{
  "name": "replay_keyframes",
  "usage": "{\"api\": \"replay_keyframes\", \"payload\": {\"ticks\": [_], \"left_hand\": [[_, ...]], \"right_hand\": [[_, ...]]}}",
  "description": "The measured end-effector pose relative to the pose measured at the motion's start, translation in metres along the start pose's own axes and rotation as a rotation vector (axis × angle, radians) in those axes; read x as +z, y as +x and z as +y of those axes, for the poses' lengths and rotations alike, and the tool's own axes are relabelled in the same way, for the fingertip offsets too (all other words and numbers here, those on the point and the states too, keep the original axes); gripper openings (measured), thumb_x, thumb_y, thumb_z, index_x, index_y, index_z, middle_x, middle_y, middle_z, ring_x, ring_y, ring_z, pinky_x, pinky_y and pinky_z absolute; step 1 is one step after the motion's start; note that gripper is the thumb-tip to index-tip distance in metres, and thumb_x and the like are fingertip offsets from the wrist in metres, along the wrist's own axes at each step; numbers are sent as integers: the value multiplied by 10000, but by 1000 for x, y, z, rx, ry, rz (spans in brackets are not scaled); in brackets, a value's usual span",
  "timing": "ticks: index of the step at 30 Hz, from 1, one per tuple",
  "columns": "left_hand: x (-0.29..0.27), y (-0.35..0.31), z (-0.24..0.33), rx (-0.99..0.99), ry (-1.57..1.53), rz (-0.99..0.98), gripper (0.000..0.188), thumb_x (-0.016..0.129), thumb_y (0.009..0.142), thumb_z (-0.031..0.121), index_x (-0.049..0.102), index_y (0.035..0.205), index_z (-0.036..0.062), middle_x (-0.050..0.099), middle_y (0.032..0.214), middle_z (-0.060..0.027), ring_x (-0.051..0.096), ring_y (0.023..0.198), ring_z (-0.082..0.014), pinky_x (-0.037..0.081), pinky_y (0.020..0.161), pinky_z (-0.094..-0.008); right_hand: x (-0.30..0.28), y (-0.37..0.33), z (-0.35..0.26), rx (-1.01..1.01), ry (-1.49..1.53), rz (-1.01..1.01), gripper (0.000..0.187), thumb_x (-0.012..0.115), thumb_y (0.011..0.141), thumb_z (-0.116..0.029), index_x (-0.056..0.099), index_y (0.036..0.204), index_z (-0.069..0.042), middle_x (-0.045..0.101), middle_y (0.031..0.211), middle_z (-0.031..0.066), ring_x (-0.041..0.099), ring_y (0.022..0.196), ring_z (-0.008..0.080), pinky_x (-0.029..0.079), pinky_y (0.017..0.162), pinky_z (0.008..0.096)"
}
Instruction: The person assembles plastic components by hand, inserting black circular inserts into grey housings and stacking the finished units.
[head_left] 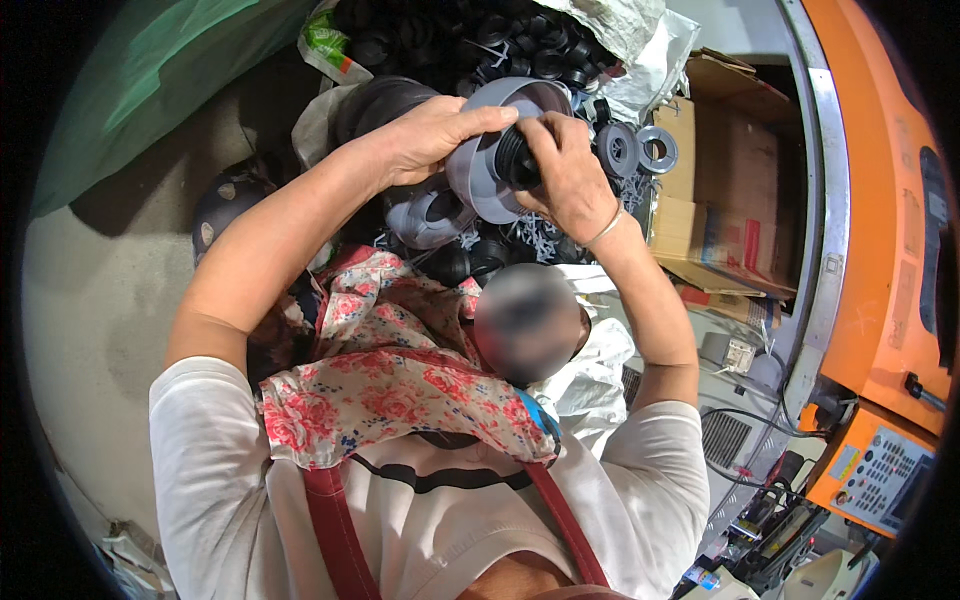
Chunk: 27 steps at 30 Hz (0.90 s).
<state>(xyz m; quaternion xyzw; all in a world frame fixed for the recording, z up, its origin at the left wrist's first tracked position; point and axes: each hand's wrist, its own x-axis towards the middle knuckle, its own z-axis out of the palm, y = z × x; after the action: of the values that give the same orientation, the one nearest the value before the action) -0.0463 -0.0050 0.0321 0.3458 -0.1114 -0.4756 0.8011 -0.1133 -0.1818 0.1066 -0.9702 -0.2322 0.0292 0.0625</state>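
Note:
In front of me my left hand point(435, 138) is closed on the rim of a grey, funnel-like plastic fitting point(472, 178), its thumb lying along the top edge. My right hand point(572, 180) is closed on a black ribbed plastic part point(512, 158), at the fitting's round opening. How far the black part sits inside the fitting is hidden by the fingers. Just below hangs or lies another grey fitting point(425, 218), touching or close under the held one. To the right of my right hand are a dark grey ring point(618, 150) and a lighter grey ring point(657, 150).
Black plastic parts point(545, 60) heap up beyond my hands, partly in white sacking point(655, 70). An open cardboard box point(740, 180) stands at right, before an orange machine point(870, 200) with a control panel point(880, 475). A green sheet point(150, 90) hangs at far left.

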Motion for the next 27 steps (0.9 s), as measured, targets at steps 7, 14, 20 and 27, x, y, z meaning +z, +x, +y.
{"api": "replay_keyframes", "payload": {"ticks": [7, 14, 20, 27], "left_hand": [[-3, 6, -18, 77, -35, -79, 442, 607, 850, 289, 492, 1161, -2, 583, 1022, -61, 570, 908, -137, 496, 793, -293], [9, 5, -26, 113, 88, -55, 465, 609, 835, 278, 482, 1160, -30, 563, 1041, -67, 540, 914, -117, 444, 826, -266], [12, 11, -35, 178, 293, 19, 446, 638, 796, 318, 548, 1070, -23, 579, 957, -49, 528, 851, -107, 439, 767, -250], [17, 17, -41, 125, 261, 25, 455, 631, 804, 259, 494, 1130, -28, 566, 1022, -52, 534, 894, -104, 448, 796, -242]], "right_hand": [[14, -7, 2, 284, 312, 207, 796, 799, 631, -239, 392, 1294, -71, 517, 1116, 193, 525, 996, 305, 455, 829, 373], [25, -26, 19, 642, 825, -50, 555, 678, 779, -294, 478, 1153, 64, 609, 910, 151, 614, 777, 172, 521, 662, 285], [43, -36, 5, 680, 816, 182, 758, 794, 643, -182, 394, 1223, 97, 589, 959, 109, 538, 865, 132, 460, 770, 259], [56, -44, 8, 744, 1158, 276, 635, 784, 650, -165, 464, 1128, 105, 587, 852, 59, 537, 723, 87, 459, 639, 215]]}}
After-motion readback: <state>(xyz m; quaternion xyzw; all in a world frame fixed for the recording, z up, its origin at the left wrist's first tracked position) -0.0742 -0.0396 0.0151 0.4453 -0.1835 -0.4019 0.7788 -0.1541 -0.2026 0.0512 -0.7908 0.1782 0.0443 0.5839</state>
